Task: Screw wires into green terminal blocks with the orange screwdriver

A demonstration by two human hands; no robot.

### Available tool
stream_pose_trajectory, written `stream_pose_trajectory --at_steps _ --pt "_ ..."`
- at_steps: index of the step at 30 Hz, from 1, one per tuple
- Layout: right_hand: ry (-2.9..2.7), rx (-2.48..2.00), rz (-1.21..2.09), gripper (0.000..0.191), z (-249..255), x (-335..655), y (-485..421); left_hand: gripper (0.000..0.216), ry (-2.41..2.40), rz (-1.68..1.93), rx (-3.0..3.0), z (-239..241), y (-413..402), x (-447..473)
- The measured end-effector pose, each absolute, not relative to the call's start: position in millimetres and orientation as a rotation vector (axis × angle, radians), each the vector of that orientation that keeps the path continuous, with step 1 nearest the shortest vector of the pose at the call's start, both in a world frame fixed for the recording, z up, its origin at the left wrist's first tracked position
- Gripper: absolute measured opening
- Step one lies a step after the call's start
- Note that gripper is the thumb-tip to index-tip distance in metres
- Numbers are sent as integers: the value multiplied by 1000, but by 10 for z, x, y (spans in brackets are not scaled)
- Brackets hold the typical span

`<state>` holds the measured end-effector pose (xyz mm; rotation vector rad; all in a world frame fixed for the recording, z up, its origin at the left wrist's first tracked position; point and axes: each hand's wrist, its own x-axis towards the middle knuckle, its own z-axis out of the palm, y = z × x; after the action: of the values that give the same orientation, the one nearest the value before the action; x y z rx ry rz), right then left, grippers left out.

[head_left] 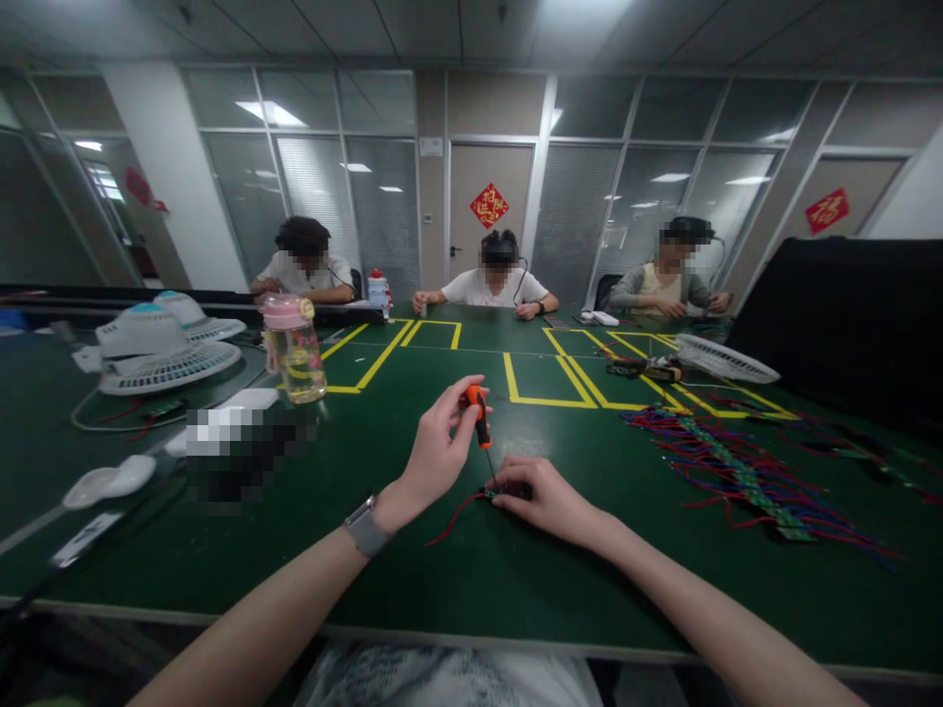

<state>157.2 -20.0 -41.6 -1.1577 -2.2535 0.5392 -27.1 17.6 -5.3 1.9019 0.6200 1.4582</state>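
Note:
My left hand (440, 442) is closed round the orange and black handle of a screwdriver (481, 424). The screwdriver stands nearly upright, its thin shaft pointing down to a small circuit board (490, 494) on the green table. My right hand (541, 499) rests on the table, with thumb and forefinger pinching that board from the right. A red wire (457, 513) trails from the board toward the lower left. Fingers hide most of the board, and the exact spot where the tip meets it is too small to make out.
On the right lies a strip of circuit boards (744, 476) with many red and blue wires. A pink-lidded bottle (296, 353) and white fan parts (169, 358) stand left. Yellow tape (552, 403) marks the green table (413, 579). Three people sit across; a black panel (869, 334) rises right.

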Motion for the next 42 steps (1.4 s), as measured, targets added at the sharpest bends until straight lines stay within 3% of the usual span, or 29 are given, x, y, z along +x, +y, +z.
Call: stream_pose_trajectory --at_steps 11,14,24,28,35,42 --pt "-2118 -1149 626 13 -474 1502 -153 18 633 1295 2393 275 127 -207" --pt "-2107 -1163 645 13 -460 1465 -159 23 595 1260 2473 365 146 -166" --pt "-2101 -1219 616 17 -504 1447 -128 20 523 1302 1913 288 246 -129" --pt "-2071 -1237 624 14 -510 1445 -133 14 599 1414 1918 246 239 -163" --pt "-2096 -1202 656 11 -479 1470 -121 31 493 1362 1989 219 194 -194" --pt "-2104 -1180 793 13 -448 1545 -100 18 613 1437 1980 207 213 -220"
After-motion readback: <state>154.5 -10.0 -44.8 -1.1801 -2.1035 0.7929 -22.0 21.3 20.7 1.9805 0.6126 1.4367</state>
